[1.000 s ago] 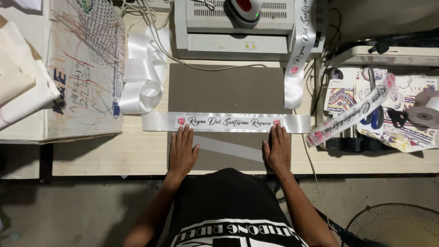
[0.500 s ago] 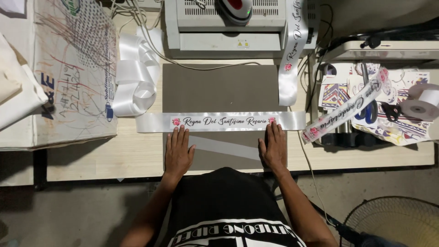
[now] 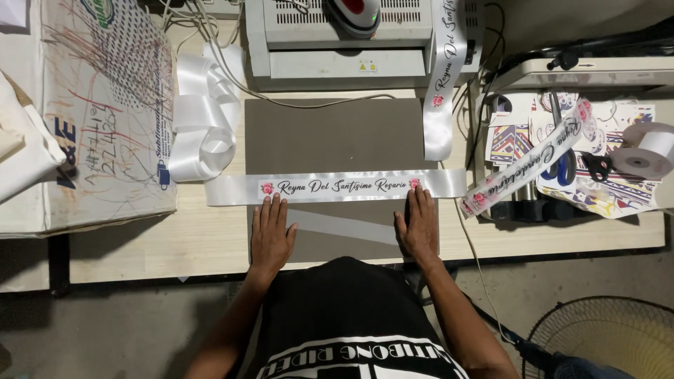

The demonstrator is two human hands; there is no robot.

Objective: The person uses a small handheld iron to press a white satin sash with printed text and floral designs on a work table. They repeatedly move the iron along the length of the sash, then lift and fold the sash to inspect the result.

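**Sash laid flat, both hands pressing**

While I watch from my end, the left hand [image 3: 270, 235] and right hand [image 3: 419, 226] lie flat with fingers spread, gripping nothing, their tips on the lower edge of the printed white ribbon [image 3: 337, 187]. It lies straight across the grey mat [image 3: 330, 137] (a translucent strip [image 3: 344, 226] sits between the hands). Printing looks done; I judge only smoothing remains. Beyond stands the laminator [image 3: 351, 35].

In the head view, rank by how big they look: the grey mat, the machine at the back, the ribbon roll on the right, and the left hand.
1. Grey mat
2. Machine, cut off by the top edge, so its full size is unsure
3. Left hand
4. Ribbon roll, close to the hand, slightly smaller
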